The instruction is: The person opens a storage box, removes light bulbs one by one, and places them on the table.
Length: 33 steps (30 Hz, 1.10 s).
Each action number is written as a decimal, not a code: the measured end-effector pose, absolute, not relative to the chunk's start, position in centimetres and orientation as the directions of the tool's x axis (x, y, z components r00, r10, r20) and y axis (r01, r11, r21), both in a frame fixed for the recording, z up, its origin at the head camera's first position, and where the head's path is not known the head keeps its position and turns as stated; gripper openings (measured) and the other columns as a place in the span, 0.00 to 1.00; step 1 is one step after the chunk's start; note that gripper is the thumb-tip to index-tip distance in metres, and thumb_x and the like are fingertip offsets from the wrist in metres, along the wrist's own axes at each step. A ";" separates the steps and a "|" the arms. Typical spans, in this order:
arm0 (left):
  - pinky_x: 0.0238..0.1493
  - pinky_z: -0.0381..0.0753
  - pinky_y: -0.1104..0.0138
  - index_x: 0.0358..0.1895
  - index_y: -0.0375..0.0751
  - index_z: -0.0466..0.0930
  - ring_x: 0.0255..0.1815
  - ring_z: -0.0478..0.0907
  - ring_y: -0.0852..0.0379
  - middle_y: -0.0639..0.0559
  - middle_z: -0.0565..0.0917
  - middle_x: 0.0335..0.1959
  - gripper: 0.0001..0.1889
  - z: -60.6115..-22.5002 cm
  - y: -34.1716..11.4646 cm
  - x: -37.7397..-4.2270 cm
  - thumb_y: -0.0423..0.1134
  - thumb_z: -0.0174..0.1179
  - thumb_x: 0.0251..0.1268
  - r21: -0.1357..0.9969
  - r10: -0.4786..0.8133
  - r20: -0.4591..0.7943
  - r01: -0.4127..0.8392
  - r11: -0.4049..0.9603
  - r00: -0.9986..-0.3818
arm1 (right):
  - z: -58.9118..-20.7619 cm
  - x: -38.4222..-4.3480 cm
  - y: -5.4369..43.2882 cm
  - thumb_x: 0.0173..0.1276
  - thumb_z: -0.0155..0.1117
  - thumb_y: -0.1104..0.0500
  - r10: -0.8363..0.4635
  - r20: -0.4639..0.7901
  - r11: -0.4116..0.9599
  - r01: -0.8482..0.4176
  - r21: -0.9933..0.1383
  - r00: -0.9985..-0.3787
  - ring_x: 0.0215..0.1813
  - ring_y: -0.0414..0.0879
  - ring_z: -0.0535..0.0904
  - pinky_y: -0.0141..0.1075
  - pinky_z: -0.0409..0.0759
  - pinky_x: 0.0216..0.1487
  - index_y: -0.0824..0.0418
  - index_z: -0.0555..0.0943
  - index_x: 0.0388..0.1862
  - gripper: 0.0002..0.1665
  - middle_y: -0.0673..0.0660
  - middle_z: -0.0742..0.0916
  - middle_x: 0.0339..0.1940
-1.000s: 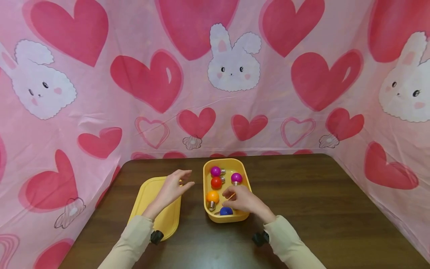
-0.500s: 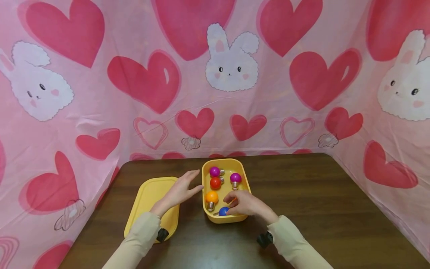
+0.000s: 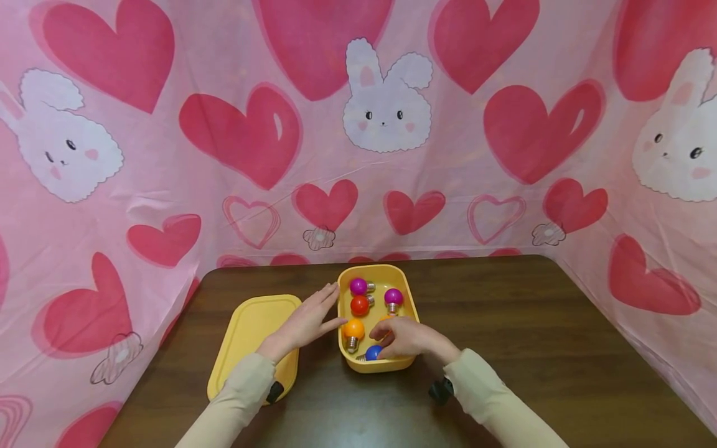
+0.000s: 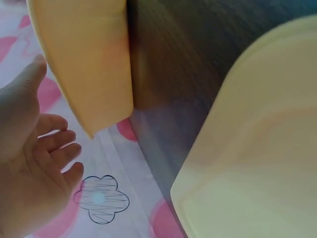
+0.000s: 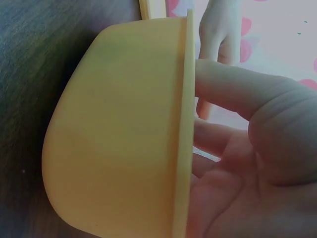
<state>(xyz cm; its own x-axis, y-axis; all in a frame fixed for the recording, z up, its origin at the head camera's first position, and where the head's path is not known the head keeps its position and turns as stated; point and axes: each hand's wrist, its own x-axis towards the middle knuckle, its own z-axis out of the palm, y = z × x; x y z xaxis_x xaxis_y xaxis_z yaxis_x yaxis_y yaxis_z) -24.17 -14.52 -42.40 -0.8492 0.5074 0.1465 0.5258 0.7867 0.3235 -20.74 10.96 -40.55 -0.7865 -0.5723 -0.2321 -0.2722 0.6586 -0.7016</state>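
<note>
A yellow box (image 3: 376, 366) on the table contains several coloured light bulbs. My right hand (image 3: 411, 336) reaches over its near right side, fingers bent downward and thumb apart from them beside the blue bulb (image 3: 373, 353). An orange bulb (image 3: 386, 319) shows partly under those fingers. In the right wrist view the box's wall (image 5: 124, 129) hides the fingertips. My left hand (image 3: 305, 320) is extended along the box's left side, fingers straight, thumb tip at the rim. Inside lie another orange bulb (image 3: 353, 328), a red bulb (image 3: 360, 305) and two purple bulbs (image 3: 393, 297).
A yellow lid (image 3: 254, 320) lies flat on the brown table (image 3: 504, 348) left of the box, partly under the left forearm. Behind the table hangs a pink cloth (image 3: 386, 168) with hearts and rabbits.
My left hand has moved right, from above the lid to the box's left rim. The right hand has shifted slightly lower over the box, its thumb now overlapping the blue bulb.
</note>
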 end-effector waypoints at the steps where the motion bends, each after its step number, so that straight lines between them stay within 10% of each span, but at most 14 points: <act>1: 0.77 0.62 0.47 0.76 0.39 0.60 0.79 0.59 0.42 0.41 0.62 0.78 0.41 -42.4 -14.5 -24.2 0.57 0.60 0.66 0.315 0.514 0.148 0.533 0.785 -0.845 | -40.5 -20.8 10.9 0.61 0.72 0.63 -0.577 -0.237 0.660 -0.274 -0.700 -0.782 0.52 0.53 0.85 0.47 0.84 0.59 0.65 0.81 0.54 0.22 0.60 0.87 0.51; 33: 0.77 0.63 0.48 0.74 0.36 0.63 0.78 0.62 0.42 0.41 0.65 0.76 0.36 -43.3 -14.3 -24.4 0.55 0.56 0.71 0.192 0.573 0.155 0.594 0.781 -0.805 | -41.2 -21.8 10.4 0.62 0.71 0.62 -0.610 -0.292 0.691 -0.314 -0.651 -0.737 0.49 0.47 0.82 0.49 0.81 0.62 0.59 0.84 0.51 0.17 0.52 0.88 0.45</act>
<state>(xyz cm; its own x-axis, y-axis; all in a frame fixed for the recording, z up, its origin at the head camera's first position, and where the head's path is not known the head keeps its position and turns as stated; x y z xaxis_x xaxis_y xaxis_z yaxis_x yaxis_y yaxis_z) -24.45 -14.34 -43.29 -0.8045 0.5734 0.1547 0.5938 0.7814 0.1920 -21.77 10.39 -41.22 -0.7365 -0.6102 -0.2920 -0.3139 0.6907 -0.6515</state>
